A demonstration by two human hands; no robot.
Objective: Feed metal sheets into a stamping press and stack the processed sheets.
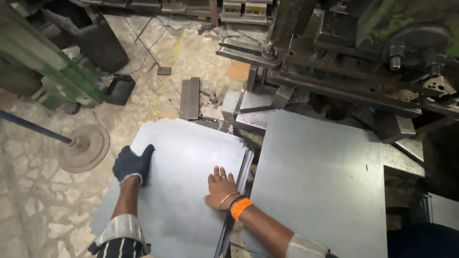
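Two hands are in view: one gloved left hand (132, 165) and one bare right hand (221, 188). Two sheet stacks are present, a left stack (181, 191) and a right stack (320, 186). One press (354, 52). One round disc (85, 147) on the floor. One orange wristband (241, 208). Two bangles (228, 199).

- We stood in a metalworking shop, not a home or office.
- A heavy, grimy press machine (363, 52) with big bolts filled the upper right of the frame.
- Stacks of grey sheet metal (191, 162) lay at the centre and lower right.
- A green machine frame (52, 67) stood at upper left.
- The stained stone floor (43, 200) at left carried a rusty disc (86, 148) and scrap pieces.
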